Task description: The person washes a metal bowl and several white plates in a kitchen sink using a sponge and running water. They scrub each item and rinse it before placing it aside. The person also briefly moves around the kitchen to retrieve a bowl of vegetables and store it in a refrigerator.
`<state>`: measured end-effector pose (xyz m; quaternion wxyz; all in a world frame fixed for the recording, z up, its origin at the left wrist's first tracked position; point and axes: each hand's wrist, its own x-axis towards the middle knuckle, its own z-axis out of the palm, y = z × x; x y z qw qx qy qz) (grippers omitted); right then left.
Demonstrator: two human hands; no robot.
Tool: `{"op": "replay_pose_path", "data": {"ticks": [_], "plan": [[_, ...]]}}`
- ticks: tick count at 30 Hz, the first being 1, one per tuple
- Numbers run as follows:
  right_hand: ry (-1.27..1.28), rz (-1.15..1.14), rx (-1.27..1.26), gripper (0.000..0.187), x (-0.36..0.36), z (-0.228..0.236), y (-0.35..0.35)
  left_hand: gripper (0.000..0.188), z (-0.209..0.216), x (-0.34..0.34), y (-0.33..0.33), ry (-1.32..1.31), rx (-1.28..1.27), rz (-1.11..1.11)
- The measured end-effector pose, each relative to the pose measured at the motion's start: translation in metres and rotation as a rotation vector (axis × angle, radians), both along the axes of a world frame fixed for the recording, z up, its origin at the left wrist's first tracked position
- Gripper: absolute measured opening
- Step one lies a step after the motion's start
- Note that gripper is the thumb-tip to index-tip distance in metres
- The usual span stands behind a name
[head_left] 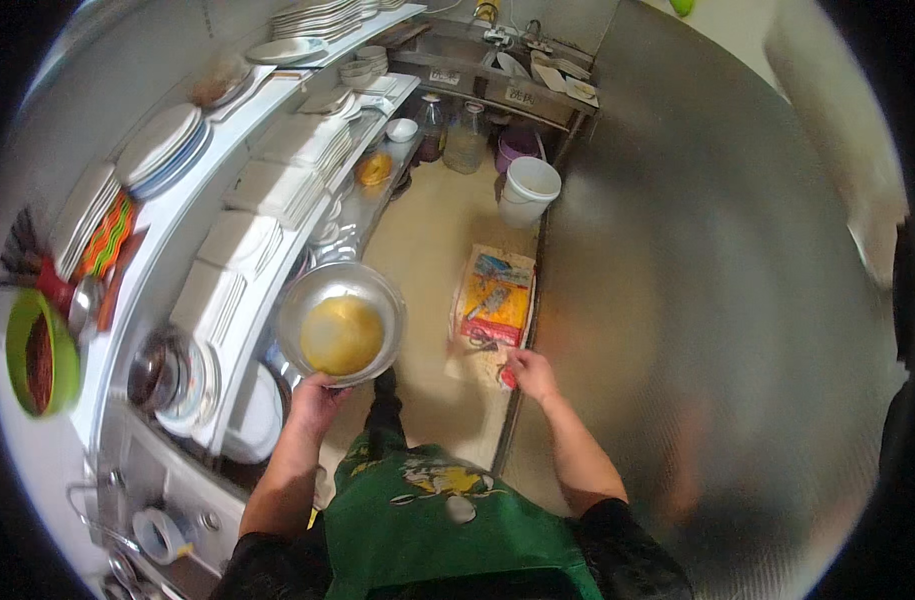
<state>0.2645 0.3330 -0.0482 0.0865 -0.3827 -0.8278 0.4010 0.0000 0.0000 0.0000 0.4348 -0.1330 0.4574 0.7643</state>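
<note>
My left hand [320, 398] grips the near rim of a round metal bowl [392, 318], held up at left of centre. Inside it lies a yellow mass [342, 338] with a paler patch; whether it is liquid or solid I cannot tell. My right hand [533, 374] is closed, thumb and fingers together, at the near end of a flat yellow and red bag [499, 290]. By its fingertips shows a small red thing [506, 378], too small to name. Dark scissors-like handles [482, 342] sit on the bag's near end.
Shelves with stacked white plates [242, 238] line the left. A green bowl [67, 360] stands on the upper shelf, and a sink [137, 450] is below. Ahead are a white bucket [528, 192] and glass jars [465, 140]. A broad metal surface [697, 280] fills the right.
</note>
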Motion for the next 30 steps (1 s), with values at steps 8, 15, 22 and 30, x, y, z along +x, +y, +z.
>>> {"op": "replay_pose_path", "data": {"ticks": [8, 15, 22, 30], "plan": [[-1.255, 0.733, 0.095, 0.025, 0.11, -0.191, 0.068, 0.027, -0.001, -0.205, 0.21, -0.309, 0.255, -0.204], [-0.938, -0.141, -0.472, 0.029, 0.06, -0.181, 0.088, 0.025, -0.054, -0.366, 0.395, 0.055, 0.16, -0.316], [-0.752, -0.098, -0.285, 0.03, -0.077, -0.273, 0.292, 0.026, 0.027, -0.494, 0.603, -0.245, 0.053, -0.199], [0.043, -0.291, 0.152, 0.024, -0.32, -0.161, 0.68, 0.031, 0.085, -0.582, 0.857, -0.129, 0.108, -0.196]]}}
